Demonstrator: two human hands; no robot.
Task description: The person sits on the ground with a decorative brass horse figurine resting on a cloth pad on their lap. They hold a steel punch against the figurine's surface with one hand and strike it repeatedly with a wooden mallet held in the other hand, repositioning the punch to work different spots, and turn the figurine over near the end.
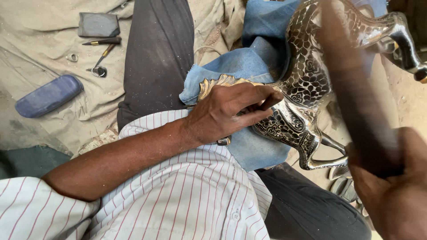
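A silver-coloured metal horse figure (307,75) with dense engraved patterns lies across a blue denim cloth (249,62) on my lap. My left hand (231,111) rests on the figure's gold-coloured leafy end (218,82), with its fingers closed around a thin metal chisel (223,142) pressed to the surface. My right hand (391,186) at the lower right grips a dark, motion-blurred hammer handle (351,89) that rises over the figure.
A beige cloth (40,53) covers the floor at the left. On it lie a blue oblong case (49,95), a dark flat pad (98,24), two small hand tools (103,42) and a small ring (72,57). Sandals (342,186) sit under the figure's legs.
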